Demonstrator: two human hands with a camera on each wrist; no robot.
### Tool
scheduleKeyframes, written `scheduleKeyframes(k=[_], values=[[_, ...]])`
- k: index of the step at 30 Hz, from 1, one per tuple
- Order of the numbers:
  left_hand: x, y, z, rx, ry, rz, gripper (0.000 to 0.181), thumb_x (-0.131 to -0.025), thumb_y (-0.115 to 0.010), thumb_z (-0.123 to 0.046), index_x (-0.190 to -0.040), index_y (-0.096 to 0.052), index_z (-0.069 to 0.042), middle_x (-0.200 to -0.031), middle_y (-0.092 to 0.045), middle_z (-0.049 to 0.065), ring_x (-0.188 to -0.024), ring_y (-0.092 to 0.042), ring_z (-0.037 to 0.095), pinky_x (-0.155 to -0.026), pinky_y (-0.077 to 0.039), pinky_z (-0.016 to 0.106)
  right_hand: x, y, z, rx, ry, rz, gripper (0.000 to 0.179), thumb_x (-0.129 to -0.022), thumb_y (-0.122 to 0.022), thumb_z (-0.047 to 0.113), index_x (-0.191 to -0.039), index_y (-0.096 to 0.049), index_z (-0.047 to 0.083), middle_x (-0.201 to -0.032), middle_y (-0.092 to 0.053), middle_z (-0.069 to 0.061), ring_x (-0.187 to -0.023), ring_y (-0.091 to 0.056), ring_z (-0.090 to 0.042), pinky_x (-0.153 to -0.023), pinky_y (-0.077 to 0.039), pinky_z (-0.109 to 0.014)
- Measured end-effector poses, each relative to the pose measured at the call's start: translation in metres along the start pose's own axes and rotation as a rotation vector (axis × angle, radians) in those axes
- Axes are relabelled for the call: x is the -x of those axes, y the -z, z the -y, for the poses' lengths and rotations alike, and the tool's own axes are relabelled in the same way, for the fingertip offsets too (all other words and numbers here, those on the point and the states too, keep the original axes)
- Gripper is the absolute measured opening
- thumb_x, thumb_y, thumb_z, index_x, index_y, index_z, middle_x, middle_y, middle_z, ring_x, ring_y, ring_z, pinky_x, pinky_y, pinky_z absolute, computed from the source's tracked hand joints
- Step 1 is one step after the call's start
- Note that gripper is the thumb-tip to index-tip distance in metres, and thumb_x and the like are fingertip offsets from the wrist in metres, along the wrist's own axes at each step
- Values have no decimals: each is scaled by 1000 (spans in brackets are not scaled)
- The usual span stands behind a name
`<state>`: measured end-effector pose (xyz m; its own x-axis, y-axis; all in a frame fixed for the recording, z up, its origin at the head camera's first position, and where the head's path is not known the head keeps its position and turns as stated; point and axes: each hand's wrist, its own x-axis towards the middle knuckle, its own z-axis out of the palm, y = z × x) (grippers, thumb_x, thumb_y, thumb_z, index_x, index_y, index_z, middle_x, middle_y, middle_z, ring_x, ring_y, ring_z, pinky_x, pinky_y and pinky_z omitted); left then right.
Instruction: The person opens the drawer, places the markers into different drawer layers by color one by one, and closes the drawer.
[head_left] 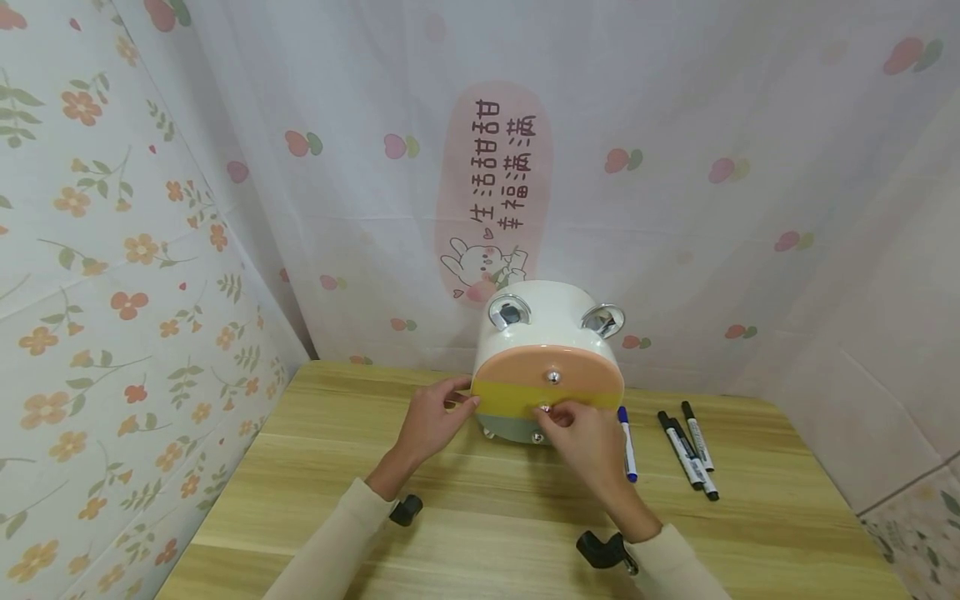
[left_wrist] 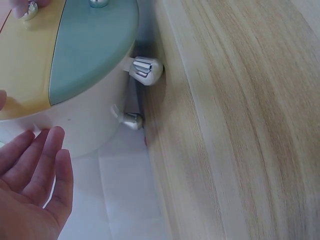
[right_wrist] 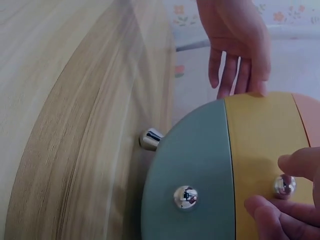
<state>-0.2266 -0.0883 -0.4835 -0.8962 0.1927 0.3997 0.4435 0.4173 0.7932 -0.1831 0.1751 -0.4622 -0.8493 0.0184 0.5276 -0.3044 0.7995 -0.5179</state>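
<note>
Between the two hands, on a wood-grained table [head_left: 465,537], stands a drum-shaped, glossy white box [head_left: 551,321] with a smooth orange, yellow and teal front [head_left: 513,398]. The left hand [head_left: 429,423], fingers loosely extended, touches its side edge; the right hand [head_left: 592,442] curls thumb and fingers round a mirror-bright knob [right_wrist: 285,185] on the yellow band. Right of that hand lie slim markers [head_left: 681,450].

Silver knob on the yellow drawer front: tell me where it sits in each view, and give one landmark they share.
Head: the silver knob is right of centre, below mid-height, at the fingertips of the right hand.
Left wrist: top-left corner, partly covered by fingers.
Right wrist: lower right, between thumb and fingers.
Shared landmark: the green drawer front, bordering the yellow drawer front in all three.
</note>
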Motion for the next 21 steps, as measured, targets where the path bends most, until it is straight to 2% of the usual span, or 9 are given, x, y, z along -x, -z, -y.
scheduleKeyframes(k=[6,12,16,21], values=[[1,1,-1,8,24,1,31,-107,-74,-22,-135,-78,-8,-125,-80,5,-100,-79,18,-89,-65,44,1,-3,0,17,42,-55,27,-88,-93,30,-74,-80,12,-66,-73,5,-56,-65,-11,-48,-45,-29],[2,1,-1,6,13,-11,30,-112,-67,-23,-135,-78,-8,-121,-81,5,-99,-79,19,-86,-65,44,0,-5,1,45,73,-94,27,-86,-93,30,-71,-79,13,-65,-73,4,-54,-62,-12,-48,-44,-30],[2,1,0,4,15,-18,31,-113,-65,-25,-135,-78,-8,-121,-81,5,-99,-79,19,-87,-65,45,0,-6,1,94,100,-96,33,-87,-94,34,-67,-76,14,-63,-71,5,-51,-57,-11,-46,-40,-29],[2,1,0,6,25,-15,32,-113,-65,-26,-136,-78,-8,-120,-81,5,-99,-79,19,-86,-65,46,-1,-7,1,140,106,-82,43,-90,-92,36,-61,-65,17,-58,-61,6,-48,-46,-10,-43,-35,-29]])
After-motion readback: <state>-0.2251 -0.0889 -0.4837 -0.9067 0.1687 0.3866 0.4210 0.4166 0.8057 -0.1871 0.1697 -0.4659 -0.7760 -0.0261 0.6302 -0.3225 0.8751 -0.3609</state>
